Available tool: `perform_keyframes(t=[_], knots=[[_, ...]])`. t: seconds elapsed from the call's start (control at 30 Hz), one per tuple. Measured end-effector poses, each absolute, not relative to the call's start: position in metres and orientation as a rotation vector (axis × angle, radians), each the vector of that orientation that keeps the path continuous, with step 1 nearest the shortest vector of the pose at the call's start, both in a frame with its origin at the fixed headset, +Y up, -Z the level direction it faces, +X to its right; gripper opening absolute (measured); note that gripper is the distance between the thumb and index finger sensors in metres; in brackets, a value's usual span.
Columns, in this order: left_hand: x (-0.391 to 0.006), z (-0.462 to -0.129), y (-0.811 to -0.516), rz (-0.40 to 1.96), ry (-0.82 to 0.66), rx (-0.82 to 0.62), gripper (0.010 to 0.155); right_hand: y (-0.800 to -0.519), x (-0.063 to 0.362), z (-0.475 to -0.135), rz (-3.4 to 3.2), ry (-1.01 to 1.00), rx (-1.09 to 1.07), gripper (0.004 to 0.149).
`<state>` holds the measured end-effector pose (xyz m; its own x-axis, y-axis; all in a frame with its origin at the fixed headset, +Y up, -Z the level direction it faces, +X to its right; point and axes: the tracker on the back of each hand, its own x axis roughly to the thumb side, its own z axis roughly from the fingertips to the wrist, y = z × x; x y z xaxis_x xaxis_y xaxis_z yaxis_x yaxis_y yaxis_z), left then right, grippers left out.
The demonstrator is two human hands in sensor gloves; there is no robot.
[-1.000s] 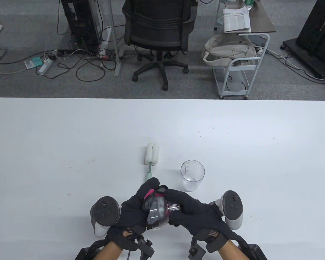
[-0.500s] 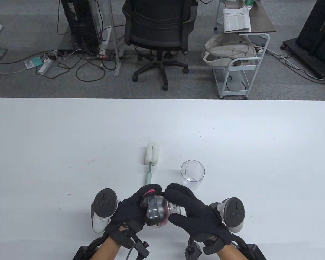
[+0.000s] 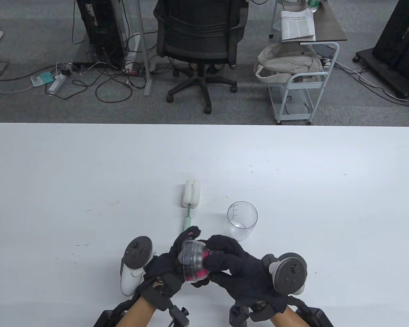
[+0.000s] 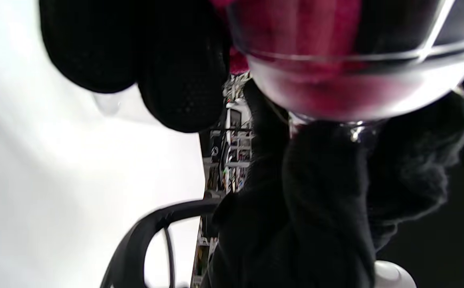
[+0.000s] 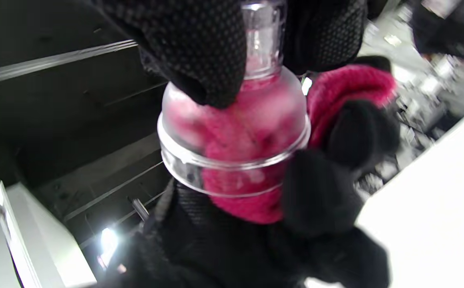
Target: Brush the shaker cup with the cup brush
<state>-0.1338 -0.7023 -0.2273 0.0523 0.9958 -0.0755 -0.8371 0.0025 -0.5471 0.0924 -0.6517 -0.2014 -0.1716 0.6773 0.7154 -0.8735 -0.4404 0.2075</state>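
Note:
A clear shaker cup (image 3: 242,221) stands upright on the white table (image 3: 88,177), open end up. The cup brush (image 3: 192,195), with a white sponge head and a green handle, lies to its left. Both gloved hands hold a clear domed shaker lid (image 3: 192,259) above the table's near edge. My right hand (image 3: 214,254) grips the lid's dome and spout (image 5: 261,36). My left hand (image 3: 186,246) holds a pink cloth (image 5: 239,176) pushed into the lid's open side. The lid also shows close up in the left wrist view (image 4: 335,80).
Beyond the table's far edge stand an office chair (image 3: 199,41), a small cart with a bag (image 3: 293,68) and floor cables. The brush handle's end lies just beyond my left fingers.
The lid has been turned between the hands and tilted, showing more of the pink cloth inside. The right hand has shifted left and closed tighter over the dome. Cup and brush have not moved.

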Motion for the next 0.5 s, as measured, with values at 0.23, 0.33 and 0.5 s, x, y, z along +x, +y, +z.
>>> perform_keyframes(t=[0.23, 0.33, 0.5], knots=[[-0.139, -0.23, -0.689, 1.514, -0.469, -0.289, 0.062, -0.651, 0.098, -0.202, 1.678, -0.192, 0.878, 0.052], [-0.141, -0.224, -0.678, 1.468, -0.509, -0.122, 0.062, -0.656, 0.103, -0.21, 1.777, -0.26, 0.764, 0.07], [-0.138, -0.224, -0.681, 1.361, -0.489, -0.076, 0.075, -0.669, 0.099, -0.219, 1.528, 0.066, 0.729, 0.061]])
